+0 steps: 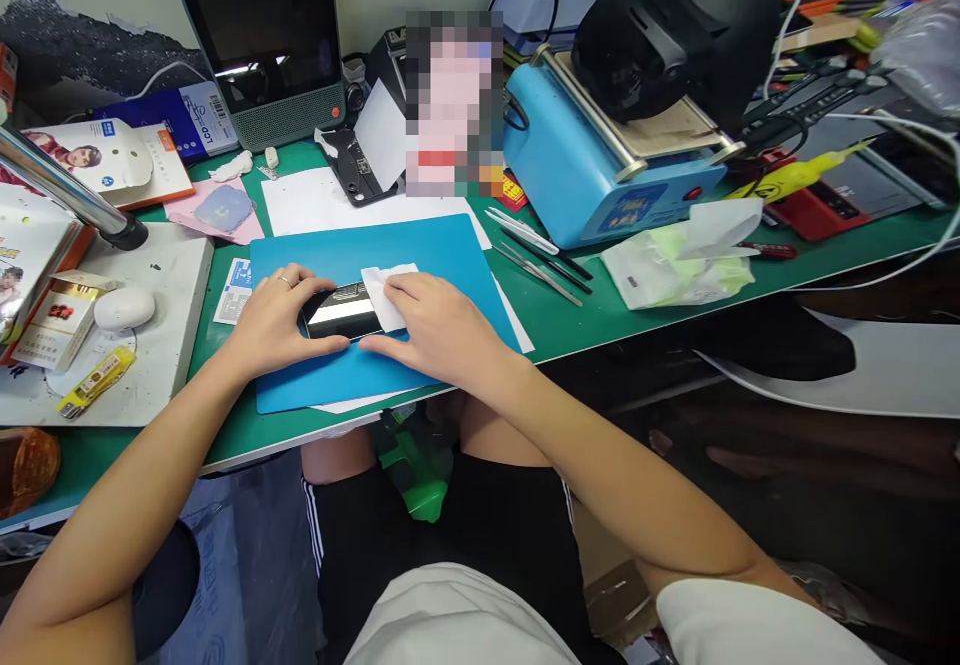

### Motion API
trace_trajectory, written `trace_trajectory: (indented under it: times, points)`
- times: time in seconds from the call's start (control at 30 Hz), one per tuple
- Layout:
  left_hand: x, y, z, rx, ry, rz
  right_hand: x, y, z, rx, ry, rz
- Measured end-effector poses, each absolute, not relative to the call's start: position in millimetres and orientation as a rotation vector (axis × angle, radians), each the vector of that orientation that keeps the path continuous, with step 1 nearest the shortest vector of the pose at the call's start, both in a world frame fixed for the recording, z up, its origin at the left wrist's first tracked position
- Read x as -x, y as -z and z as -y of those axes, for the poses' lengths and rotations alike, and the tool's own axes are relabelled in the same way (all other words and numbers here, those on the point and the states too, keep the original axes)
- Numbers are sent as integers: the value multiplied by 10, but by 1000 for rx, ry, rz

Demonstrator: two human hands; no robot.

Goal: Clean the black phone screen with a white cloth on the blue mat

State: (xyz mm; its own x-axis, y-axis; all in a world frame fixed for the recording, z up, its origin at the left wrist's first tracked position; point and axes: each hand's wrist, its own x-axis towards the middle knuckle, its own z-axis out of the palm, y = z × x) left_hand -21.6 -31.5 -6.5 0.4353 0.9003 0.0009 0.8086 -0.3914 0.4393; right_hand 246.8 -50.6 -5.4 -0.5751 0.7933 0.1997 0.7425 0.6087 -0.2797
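Observation:
A black phone (341, 312) lies flat on a blue mat (450, 255) on the green table. My left hand (274, 315), with a ring on one finger, rests on the phone's left end, fingers curled around its edge. My right hand (427, 320) presses a white wipe (386, 295) onto the phone's right part, fingers flat and together on the cloth. The phone's right end is hidden under the wipe and hand.
Tweezers and thin tools (540, 255) lie right of the mat. A blue machine (600, 165) stands behind them, a screen device (262, 45) at the back left. A white earbud case (124, 307) and cigarette box (60, 320) sit left. A crumpled plastic bag (675, 265) lies right.

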Motion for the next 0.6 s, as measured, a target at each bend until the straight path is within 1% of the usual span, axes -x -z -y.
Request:
trace_trajectory:
  times: [0.17,0.33,0.43,0.6]
  points:
    - [216,52,323,-2299,-328,-1457,-2449,-1,686,1243,-222,2532]
    - [214,46,322,-2329,-328,-1457,-2399,46,1029,1297,-54,2525]
    - [219,48,331,-2310,-350,-1433,-2346,84,1032,1314,-79,2498]
    - [240,94,364,-2141,-631,-1402,-2350,135,967,1301,-163,2453]
